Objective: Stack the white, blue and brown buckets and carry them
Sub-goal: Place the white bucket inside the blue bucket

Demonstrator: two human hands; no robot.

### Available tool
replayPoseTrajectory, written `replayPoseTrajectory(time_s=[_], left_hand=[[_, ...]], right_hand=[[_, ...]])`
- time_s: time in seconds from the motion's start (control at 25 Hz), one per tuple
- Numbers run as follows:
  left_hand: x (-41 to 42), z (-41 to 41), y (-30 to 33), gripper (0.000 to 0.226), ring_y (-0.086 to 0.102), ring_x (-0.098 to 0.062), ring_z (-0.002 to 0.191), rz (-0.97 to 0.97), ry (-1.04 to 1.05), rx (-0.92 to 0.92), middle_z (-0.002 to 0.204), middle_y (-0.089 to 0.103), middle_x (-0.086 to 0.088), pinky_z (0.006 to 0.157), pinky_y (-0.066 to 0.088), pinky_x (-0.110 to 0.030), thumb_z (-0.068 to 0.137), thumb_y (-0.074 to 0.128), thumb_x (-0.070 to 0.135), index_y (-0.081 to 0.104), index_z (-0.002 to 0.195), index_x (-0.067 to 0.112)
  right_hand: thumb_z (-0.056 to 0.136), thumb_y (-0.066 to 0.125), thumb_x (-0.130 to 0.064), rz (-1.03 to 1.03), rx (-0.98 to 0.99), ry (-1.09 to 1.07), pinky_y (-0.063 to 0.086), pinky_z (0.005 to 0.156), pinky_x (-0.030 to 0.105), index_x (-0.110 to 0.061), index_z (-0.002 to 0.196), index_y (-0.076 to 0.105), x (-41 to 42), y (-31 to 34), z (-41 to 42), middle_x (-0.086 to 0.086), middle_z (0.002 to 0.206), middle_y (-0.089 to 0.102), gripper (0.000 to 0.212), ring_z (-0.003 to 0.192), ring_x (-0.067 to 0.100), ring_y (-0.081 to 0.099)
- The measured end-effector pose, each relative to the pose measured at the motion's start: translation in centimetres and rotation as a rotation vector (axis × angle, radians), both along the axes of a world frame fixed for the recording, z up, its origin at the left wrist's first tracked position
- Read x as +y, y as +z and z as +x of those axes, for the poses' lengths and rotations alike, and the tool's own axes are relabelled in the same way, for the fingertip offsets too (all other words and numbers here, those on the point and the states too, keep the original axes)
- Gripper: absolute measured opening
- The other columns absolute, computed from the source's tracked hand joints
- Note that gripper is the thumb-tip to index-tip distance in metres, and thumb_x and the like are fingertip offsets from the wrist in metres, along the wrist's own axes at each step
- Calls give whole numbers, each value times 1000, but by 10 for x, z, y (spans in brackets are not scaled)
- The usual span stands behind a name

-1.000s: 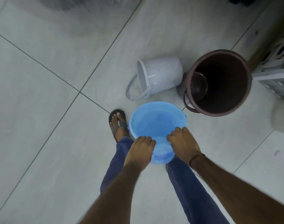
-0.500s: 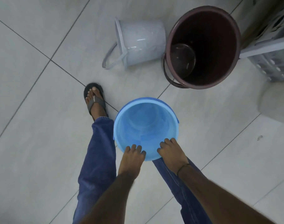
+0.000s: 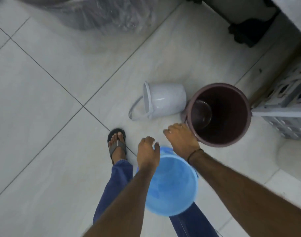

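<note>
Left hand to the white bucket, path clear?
Probably yes. The left hand is open above the blue bucket; only bare floor lies between it and the white bucket, tipped on its side.

Just one view here, a wide-angle cam on the person's head, looking steeply down and a bit forward at the tiled floor (image 3: 48,127). Both forearms come in from the bottom edge, so it sits close above the hands, and the feet and legs show straight below. The floor stretches away toward the top edge and lines bend near the corners. No second view to overlap with.
</note>
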State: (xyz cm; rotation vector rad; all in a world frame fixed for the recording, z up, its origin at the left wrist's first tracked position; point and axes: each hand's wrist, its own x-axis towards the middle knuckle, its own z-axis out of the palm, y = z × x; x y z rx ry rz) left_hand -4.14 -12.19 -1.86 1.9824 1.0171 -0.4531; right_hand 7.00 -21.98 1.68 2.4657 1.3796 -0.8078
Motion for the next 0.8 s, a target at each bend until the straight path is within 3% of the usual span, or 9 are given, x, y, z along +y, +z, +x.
replayPoseTrajectory(time_s=[0.08, 0.16, 0.24, 0.32, 0.4, 0.48, 0.6, 0.8], left_hand=[[21, 49, -38, 41, 53, -36, 118, 1, 134, -7, 127, 58, -18, 97, 47, -47, 90, 67, 18, 56, 126, 2], [38, 86, -83, 60, 46, -34, 129, 104, 100, -4, 139, 52, -17, 107, 41, -48, 86, 72, 24, 48, 136, 2], [51, 105, -121, 52, 49, -34, 126, 148, -44, 15, 130, 59, -17, 112, 32, -52, 87, 70, 27, 52, 129, 4], [59, 109, -132, 25, 60, -34, 109, 67, -125, 8, 107, 70, -15, 115, 29, -53, 93, 62, 27, 56, 109, 8], [74, 106, -129, 17, 64, -36, 91, -13, -144, -30, 92, 71, -13, 98, 46, -50, 96, 60, 27, 51, 93, 13], [91, 102, -112, 18, 65, -35, 83, 22, -162, -96, 91, 70, -13, 74, 55, -44, 95, 62, 27, 55, 93, 11], [129, 105, -86, 22, 67, -35, 83, 158, -288, -198, 98, 73, -14, 73, 58, -43, 90, 70, 25, 65, 103, 8], [156, 96, -86, 25, 66, -32, 80, 335, -787, -200, 91, 71, -11, 81, 54, -41, 82, 79, 17, 66, 102, 8]], right_hand=[[91, 57, -13, 64, -135, 89, 30, 108, 50, -11, 136, 43, 50, -34, 49, 13, 135, 52, 48, 128, 34, 43], [99, 50, -22, 1, -211, 273, 19, 115, 58, -12, 146, 31, 94, -73, 87, 15, 151, 36, 52, 141, 36, 26], [104, 43, -28, -178, -275, 498, 13, 117, 61, -18, 146, 36, 129, -106, 111, 12, 155, 32, 44, 145, 35, 18], [101, 48, -24, -277, -279, 599, 13, 116, 61, -21, 130, 55, 146, -118, 125, 7, 141, 52, 29, 140, 33, 30], [97, 51, -11, -222, -230, 563, 16, 117, 58, -21, 107, 65, 157, -112, 135, 2, 103, 66, 20, 121, 29, 50], [91, 51, -2, -149, -196, 508, 16, 118, 55, -21, 93, 65, 160, -98, 143, -1, 81, 59, 23, 103, 25, 56], [88, 56, -6, -37, -155, 375, 17, 118, 53, -22, 95, 66, 152, -81, 149, 0, 92, 66, 20, 101, 25, 57], [81, 59, -1, 7, -51, 184, 34, 108, 48, -17, 101, 66, 114, -95, 112, 5, 98, 67, 27, 97, 27, 59]])
